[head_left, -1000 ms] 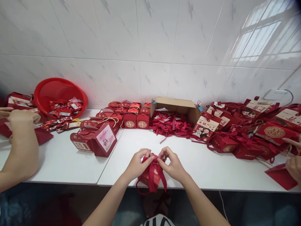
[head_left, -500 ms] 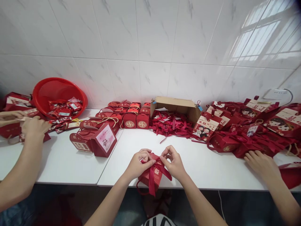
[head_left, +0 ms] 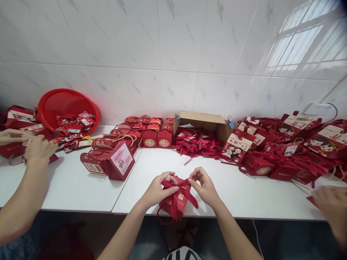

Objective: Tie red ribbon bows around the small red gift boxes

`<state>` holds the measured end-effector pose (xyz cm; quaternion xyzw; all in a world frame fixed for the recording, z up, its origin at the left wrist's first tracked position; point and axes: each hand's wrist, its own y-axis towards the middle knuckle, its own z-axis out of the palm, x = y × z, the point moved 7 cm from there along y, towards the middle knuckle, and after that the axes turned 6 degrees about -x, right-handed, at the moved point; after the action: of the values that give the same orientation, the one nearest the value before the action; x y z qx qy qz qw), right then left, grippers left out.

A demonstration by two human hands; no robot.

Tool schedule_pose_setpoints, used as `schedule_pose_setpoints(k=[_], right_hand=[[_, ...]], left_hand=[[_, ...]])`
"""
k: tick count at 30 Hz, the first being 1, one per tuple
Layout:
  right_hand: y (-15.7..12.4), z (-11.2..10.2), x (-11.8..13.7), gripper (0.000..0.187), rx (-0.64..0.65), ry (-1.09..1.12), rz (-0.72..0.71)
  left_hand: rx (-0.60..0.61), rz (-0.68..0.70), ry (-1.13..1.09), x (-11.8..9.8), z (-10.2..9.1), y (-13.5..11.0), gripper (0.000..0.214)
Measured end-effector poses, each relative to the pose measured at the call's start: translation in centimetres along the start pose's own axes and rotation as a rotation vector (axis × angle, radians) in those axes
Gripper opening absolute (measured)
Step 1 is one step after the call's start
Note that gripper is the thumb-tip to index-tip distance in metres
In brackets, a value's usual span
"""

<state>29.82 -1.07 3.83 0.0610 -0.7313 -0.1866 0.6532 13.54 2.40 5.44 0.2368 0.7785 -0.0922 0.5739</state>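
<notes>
A small red gift box [head_left: 173, 205] with gold print sits at the table's front edge, between my hands. Across its top lies a dark red ribbon [head_left: 187, 195] tied in a bow, its tails hanging over the front. My left hand [head_left: 162, 186] pinches the bow's left loop between thumb and fingers. On the other side, the thumb and forefinger of my right hand [head_left: 202, 186] are closed on the ribbon's right loop. A thin red handle loop hangs from the box's lower left.
Red boxes [head_left: 157, 139] stand in rows behind, beside a cardboard box [head_left: 202, 117] spilling ribbons. A red basin [head_left: 67, 94] holds candy packets. Decorated boxes [head_left: 287, 168] crowd the right. Co-workers' hands [head_left: 38, 148] work at left; another hand [head_left: 330, 202] is blurred at right. The white table [head_left: 230, 195] has a seam.
My right hand has drawn slightly outward with the ribbon, and the bow now spreads wider. The co-worker's hand on the right has moved from the boxes toward the table's front right.
</notes>
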Motion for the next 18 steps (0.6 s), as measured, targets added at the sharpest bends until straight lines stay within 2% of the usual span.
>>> schedule_pose_setpoints(k=[3,6,8,14,18], right_hand=[[-0.1,0.2,0.9,0.012,0.041,-0.086,-0.037],[-0.2,0.5,1.4,0.019,0.075,-0.216,-0.053],[-0.3,0.5,1.4,0.014,0.079,-0.265,-0.056],[-0.2,0.3,1.1,0.015,0.023,-0.224,-0.074],[0.0,0.1,1.1,0.016,-0.024,-0.205,-0.096]], left_hand=[[-0.014,0.015,-0.014,0.1,0.0,0.1,0.017],[-0.028,0.005,-0.003,0.2,0.1,0.1,0.02],[-0.034,0.006,0.002,0.2,0.2,0.1,0.023],[-0.088,0.045,0.101,0.1,0.1,0.0,0.045],[-0.105,0.06,0.096,0.3,0.3,-0.1,0.049]])
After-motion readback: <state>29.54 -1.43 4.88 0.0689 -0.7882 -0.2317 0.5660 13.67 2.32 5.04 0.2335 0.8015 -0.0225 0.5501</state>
